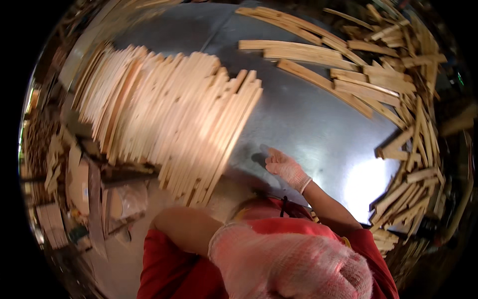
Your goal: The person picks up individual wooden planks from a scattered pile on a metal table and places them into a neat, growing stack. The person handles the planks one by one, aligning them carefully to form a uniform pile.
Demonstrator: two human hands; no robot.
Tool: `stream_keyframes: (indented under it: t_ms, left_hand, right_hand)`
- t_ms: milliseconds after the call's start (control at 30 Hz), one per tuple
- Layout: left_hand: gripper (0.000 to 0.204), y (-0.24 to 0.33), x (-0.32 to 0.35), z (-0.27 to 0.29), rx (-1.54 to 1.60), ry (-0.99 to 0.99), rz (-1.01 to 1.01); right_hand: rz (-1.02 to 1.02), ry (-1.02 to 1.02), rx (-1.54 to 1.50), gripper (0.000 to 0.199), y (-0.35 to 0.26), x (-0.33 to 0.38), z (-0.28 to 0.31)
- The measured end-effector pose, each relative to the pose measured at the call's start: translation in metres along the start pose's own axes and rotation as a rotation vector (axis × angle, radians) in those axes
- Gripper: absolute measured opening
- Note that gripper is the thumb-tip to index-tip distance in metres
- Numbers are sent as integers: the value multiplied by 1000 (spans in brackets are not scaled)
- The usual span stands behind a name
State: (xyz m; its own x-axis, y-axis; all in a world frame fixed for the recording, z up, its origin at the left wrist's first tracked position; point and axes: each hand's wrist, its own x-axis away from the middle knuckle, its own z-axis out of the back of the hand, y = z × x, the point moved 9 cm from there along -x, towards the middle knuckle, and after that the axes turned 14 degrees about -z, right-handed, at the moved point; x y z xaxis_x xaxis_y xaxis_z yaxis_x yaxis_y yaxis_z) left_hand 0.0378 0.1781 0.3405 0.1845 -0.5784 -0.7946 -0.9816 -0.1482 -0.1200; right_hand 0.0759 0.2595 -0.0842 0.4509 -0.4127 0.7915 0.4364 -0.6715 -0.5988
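Observation:
My left hand (294, 261), in a white and pink knit glove, is raised close in front of my red shirt (174, 264). Its fingers are curled in, and what they hold, if anything, is hidden. Over the grey metal tabletop (308, 124) is my right hand (283, 168), gloved the same way. The fingers there are folded together, and a small dark grey tip shows at their end, too blurred to name. Left of that hand lies a wide row of pale wooden strips (179, 109), packed side by side, their near ends overhanging the table edge.
Loose wooden boards (298, 52) lie at the far right of the tabletop. A jumbled heap of wood offcuts (418, 124) runs down the right side. Cardboard (78, 182) and more stacked wood (51, 226) stand below at left, beside the concrete floor (124, 259).

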Motion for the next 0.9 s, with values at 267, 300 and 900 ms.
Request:
stream_keyframes:
  t_ms: [267,300,900]
  left_hand:
    - [25,-105,-5,44,197,171,249]
    - [26,-126,-6,44,225,176,269]
    - [31,-300,55,79,233,552,379]
  right_hand:
    - [51,340,-424,72,92,90,129]
    - [83,457,-393,71,62,106,167]
    - [-347,1804,515,82,183,314,578]
